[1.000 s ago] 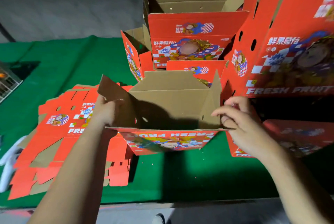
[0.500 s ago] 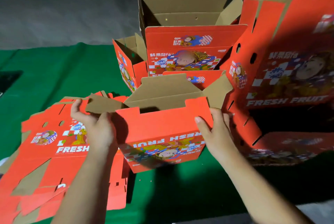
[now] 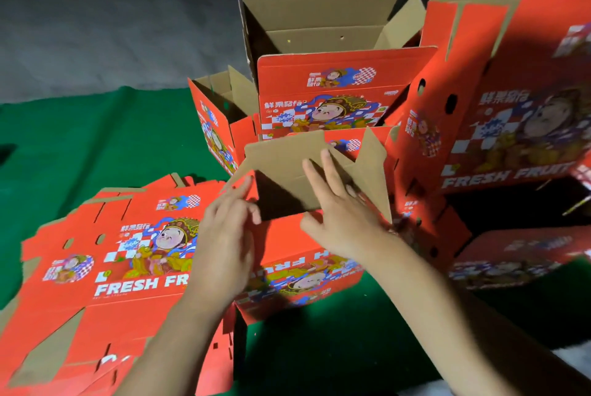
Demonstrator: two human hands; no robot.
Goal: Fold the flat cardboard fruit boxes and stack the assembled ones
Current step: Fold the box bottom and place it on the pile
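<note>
A half-folded red fruit box (image 3: 303, 271) stands on the green table cover in front of me, its brown flaps (image 3: 287, 159) still up. My left hand (image 3: 224, 242) rests against the box's left end with its fingers reaching toward the left flap. My right hand (image 3: 339, 207) lies with straight fingers on the brown inner flap, over the near wall. A pile of flat red box blanks (image 3: 105, 271) lies at the left. Assembled boxes (image 3: 326, 88) stand stacked behind.
A large red box (image 3: 511, 107) leans close on the right, with more red boxes (image 3: 511, 255) below it. A small open box (image 3: 217, 120) sits behind at the left. The green cover (image 3: 80, 139) spreads left, with dark grey floor (image 3: 112, 21) beyond.
Both hands left the box's outer sides. My right hand moved up onto the inner flap, and my left hand shifted to the left end. The view moved closer to the box.
</note>
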